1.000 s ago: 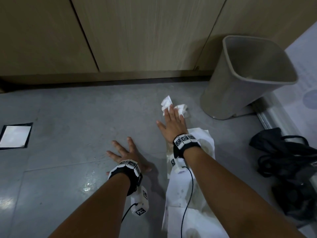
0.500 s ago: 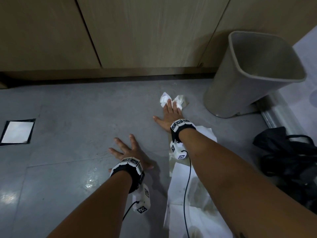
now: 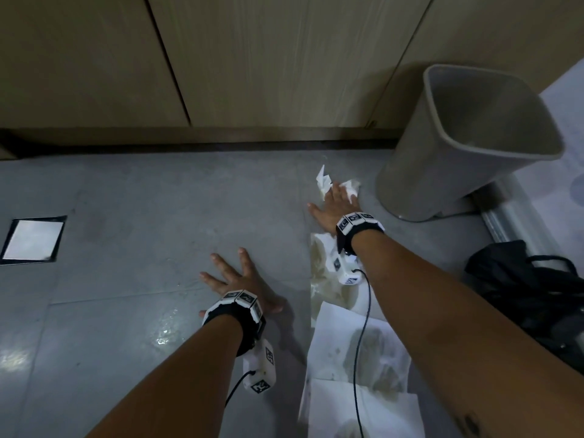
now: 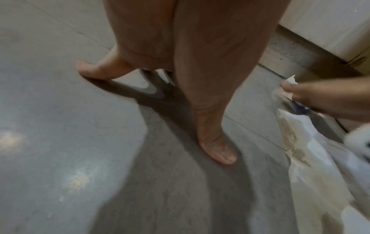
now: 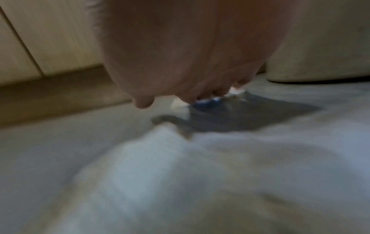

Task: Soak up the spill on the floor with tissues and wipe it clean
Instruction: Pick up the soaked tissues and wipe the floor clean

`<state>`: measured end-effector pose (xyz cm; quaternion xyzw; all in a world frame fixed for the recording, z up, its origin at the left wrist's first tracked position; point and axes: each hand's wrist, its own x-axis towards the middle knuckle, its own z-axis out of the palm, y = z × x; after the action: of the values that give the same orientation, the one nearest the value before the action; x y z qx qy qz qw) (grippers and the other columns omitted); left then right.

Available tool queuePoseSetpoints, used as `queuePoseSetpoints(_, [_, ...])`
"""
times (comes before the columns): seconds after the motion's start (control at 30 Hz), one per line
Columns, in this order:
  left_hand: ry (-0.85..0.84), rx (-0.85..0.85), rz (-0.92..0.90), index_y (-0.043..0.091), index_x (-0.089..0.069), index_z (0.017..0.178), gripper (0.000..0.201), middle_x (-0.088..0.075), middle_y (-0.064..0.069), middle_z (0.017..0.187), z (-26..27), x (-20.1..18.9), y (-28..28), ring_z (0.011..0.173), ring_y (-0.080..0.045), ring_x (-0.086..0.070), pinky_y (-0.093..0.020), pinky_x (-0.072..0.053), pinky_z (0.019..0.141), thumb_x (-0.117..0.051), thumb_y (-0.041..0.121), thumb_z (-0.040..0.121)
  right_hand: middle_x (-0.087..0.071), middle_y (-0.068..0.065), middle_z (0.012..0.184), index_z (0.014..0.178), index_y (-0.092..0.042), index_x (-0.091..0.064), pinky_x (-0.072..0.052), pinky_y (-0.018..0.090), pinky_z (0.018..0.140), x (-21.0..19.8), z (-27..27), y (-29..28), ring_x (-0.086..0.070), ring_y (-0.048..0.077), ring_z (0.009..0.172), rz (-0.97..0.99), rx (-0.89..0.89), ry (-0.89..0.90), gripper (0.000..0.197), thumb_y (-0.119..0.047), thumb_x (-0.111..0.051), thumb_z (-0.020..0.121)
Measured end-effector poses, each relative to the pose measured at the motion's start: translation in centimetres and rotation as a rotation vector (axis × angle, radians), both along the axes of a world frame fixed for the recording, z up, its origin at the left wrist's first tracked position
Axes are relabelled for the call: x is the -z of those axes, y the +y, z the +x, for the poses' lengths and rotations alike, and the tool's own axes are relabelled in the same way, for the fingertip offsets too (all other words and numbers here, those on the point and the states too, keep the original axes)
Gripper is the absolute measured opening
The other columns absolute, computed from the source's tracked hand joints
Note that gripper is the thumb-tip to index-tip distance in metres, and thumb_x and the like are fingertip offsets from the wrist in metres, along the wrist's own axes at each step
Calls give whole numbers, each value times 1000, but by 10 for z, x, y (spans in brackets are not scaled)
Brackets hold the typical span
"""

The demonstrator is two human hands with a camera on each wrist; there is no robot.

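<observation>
My right hand (image 3: 335, 202) lies flat, fingers straight and thumb splayed, pressing a crumpled white tissue (image 3: 325, 181) onto the grey floor close to the bin. In the right wrist view its fingertips (image 5: 208, 95) bear down on that tissue (image 5: 178, 106). My left hand (image 3: 235, 279) rests flat on the bare floor with fingers spread, holding nothing. Several flat tissues with brownish wet stains (image 3: 328, 279) lie in a row under my right forearm, also seen as stained tissues (image 4: 298, 142) in the left wrist view. A small wet patch (image 3: 164, 333) glistens left of my left wrist.
A grey waste bin (image 3: 458, 147) stands just right of the right hand. Wooden cabinet fronts (image 3: 252, 74) run along the back. A black bag (image 3: 531, 295) lies at the right. A square floor plate (image 3: 31, 240) sits at the far left.
My right hand has slid the crumpled tissue farther away, toward the cabinet and the bin. The left hand has stayed planted on the floor.
</observation>
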<state>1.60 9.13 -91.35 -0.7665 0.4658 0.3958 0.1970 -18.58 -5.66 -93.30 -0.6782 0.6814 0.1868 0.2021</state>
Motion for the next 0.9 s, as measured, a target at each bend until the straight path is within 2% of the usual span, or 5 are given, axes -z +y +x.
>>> queuePoseSetpoints(0.23, [-1,0,-7,39,30,149,151,51,-14,146,1,5,-1,138,-55,32,-74,-24,108,-89,58,58,13,10,165,158,-8,1,-3,43,123,2,9,-3,7,25,153,-56,53,-31,90,-71,-14,95])
queuePoseSetpoints(0.4, [-16,0,-4,38,32,148,153,51,-15,146,2,7,-1,137,-56,33,-75,-24,107,-88,62,55,15,9,165,158,-9,0,-2,44,123,4,25,-7,10,25,153,24,37,-56,94,-75,-14,92])
queuePoseSetpoints(0.6, [-5,18,-15,35,30,150,150,48,-18,148,3,1,1,138,-57,30,-75,-25,107,-87,61,59,17,11,164,157,-4,1,-3,44,124,-2,-18,21,9,28,152,-19,313,-39,101,-77,-22,91])
queuePoseSetpoints(0.73, [-22,34,-23,33,29,151,147,44,-20,151,-1,-5,1,139,-57,27,-73,-23,109,-86,60,63,23,12,163,156,-4,8,-5,44,123,3,-30,35,13,28,152,23,286,-34,102,-77,-21,91])
queuePoseSetpoints(0.9, [-15,33,-19,32,29,151,149,44,-21,150,0,-4,1,139,-58,27,-75,-21,109,-86,61,61,16,13,164,156,-3,5,-2,42,123,-10,-30,49,9,27,153,36,320,-61,99,-75,-18,93])
